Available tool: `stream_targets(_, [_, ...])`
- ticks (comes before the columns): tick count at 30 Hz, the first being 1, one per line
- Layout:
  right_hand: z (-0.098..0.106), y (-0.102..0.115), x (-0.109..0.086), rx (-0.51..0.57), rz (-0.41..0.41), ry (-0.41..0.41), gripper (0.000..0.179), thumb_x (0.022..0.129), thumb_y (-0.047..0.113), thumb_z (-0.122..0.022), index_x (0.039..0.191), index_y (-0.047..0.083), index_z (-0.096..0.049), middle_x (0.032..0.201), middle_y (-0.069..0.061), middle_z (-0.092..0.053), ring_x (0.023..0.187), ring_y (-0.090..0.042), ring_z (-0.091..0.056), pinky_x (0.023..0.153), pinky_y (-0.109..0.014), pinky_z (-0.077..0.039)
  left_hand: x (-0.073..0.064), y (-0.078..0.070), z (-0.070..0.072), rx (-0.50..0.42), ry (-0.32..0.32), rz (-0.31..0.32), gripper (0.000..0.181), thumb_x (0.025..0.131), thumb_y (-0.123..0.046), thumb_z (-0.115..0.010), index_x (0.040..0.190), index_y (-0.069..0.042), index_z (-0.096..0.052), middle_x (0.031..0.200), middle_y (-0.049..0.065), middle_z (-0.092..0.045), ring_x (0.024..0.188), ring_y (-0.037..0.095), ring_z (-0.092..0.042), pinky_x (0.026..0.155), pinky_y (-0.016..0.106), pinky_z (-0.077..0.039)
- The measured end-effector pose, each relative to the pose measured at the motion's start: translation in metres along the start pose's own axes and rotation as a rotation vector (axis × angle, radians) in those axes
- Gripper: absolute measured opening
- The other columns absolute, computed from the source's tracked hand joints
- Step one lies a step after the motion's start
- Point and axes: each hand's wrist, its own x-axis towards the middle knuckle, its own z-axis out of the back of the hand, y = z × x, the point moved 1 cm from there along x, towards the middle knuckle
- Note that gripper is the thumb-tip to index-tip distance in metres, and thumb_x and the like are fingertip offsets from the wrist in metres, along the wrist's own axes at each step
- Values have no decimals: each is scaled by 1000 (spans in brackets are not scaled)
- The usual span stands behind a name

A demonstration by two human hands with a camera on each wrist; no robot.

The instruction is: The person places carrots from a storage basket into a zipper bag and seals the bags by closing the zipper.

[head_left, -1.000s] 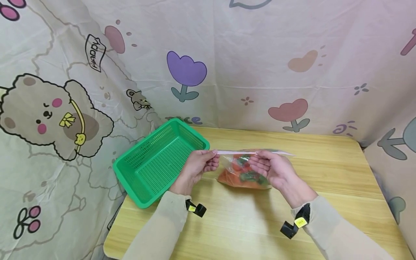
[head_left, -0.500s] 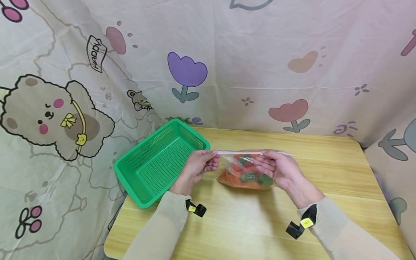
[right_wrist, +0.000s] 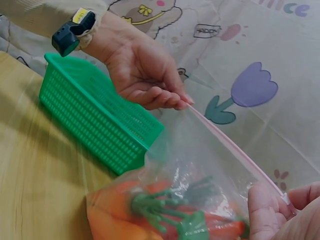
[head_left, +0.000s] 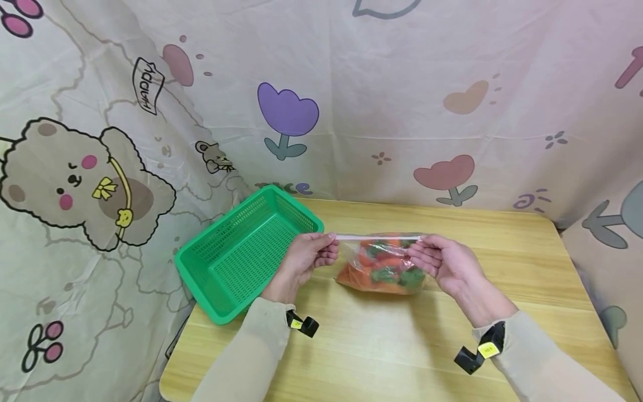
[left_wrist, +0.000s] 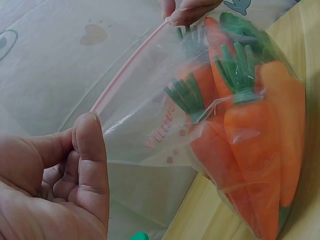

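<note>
A clear zip bag (head_left: 351, 258) stands on the table, filled with several orange carrots (left_wrist: 252, 155) with green tops. Along its upper edge runs a pink zip strip (right_wrist: 232, 149), pulled straight between the hands. My left hand (head_left: 303, 258) pinches the strip's left end between thumb and forefinger, the other fingers curled. At the right end, my right hand (head_left: 452, 265) pinches the small slider (right_wrist: 285, 198) with thumb and fingers. Printed red marks (left_wrist: 162, 127) show on the bag's side.
An empty green perforated basket (head_left: 248, 254) stands left of the bag, near my left forearm. The wooden table (head_left: 382, 346) extends to the front and right. A patterned cloth (head_left: 372, 95) hangs behind and at the sides.
My right hand has slid rightward along the zip strip, from about its middle to near the right end. The left hand, bag and basket have stayed put.
</note>
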Motion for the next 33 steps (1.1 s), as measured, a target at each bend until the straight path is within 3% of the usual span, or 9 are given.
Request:
stream_targets(6, [12, 7, -3, 35, 7, -3, 30, 111, 13, -52, 92, 6, -74, 92, -11, -80, 89, -19, -80, 85, -31, -63, 1, 0, 0, 1, -4, -2, 30, 106, -12, -62, 115, 17, -65, 75, 4, -72, 63, 10, -69, 61, 20, -59])
stream_targets(13, [33, 16, -7, 81, 3, -23, 27, 109, 11, -55, 90, 5, -74, 90, -10, -80, 88, -21, -80, 85, -32, -63, 2, 1, 1, 12, -14, -16, 23, 105, -11, -63, 104, 10, -71, 75, 5, -72, 63, 11, -69, 61, 21, -59])
stream_targets(19, [46, 22, -10, 94, 4, -32, 29, 109, 11, -54, 89, 5, -74, 88, -10, -80, 87, -20, -80, 84, -32, -63, 6, -2, -2, 27, -9, -5, 22, 105, -12, -63, 105, 9, -71, 77, 6, -72, 64, 12, -68, 62, 21, -59])
stream_targets(22, [45, 27, -8, 86, 20, -45, 25, 109, 11, -55, 92, 5, -74, 88, -9, -79, 87, -20, -79, 86, -32, -63, 14, -8, -6, 47, -15, 12, 24, 105, -14, -63, 109, 9, -71, 79, 6, -72, 66, 11, -68, 63, 20, -58])
stream_targets(25, [42, 40, 1, 75, 68, -82, 21, 108, 10, -58, 94, 5, -73, 87, -9, -78, 85, -20, -79, 85, -32, -63, 32, -21, -14, 68, -20, 25, 25, 106, -16, -64, 112, 6, -72, 83, 6, -73, 69, 12, -68, 65, 20, -59])
stream_targets(29, [39, 57, 13, 86, 173, -127, 19, 105, 6, -60, 93, 2, -74, 83, -11, -77, 79, -21, -79, 81, -33, -64, 57, -37, -28, 72, -14, -12, 28, 107, -17, -63, 117, 8, -71, 85, 6, -72, 71, 11, -68, 68, 20, -59])
stream_targets(33, [50, 54, 16, 70, 204, -141, 13, 105, 6, -62, 100, 2, -73, 86, -10, -77, 82, -20, -78, 85, -33, -63, 60, -28, -31, 111, -4, -38, 34, 107, -17, -61, 124, 12, -67, 87, 10, -72, 70, 12, -68, 67, 21, -59])
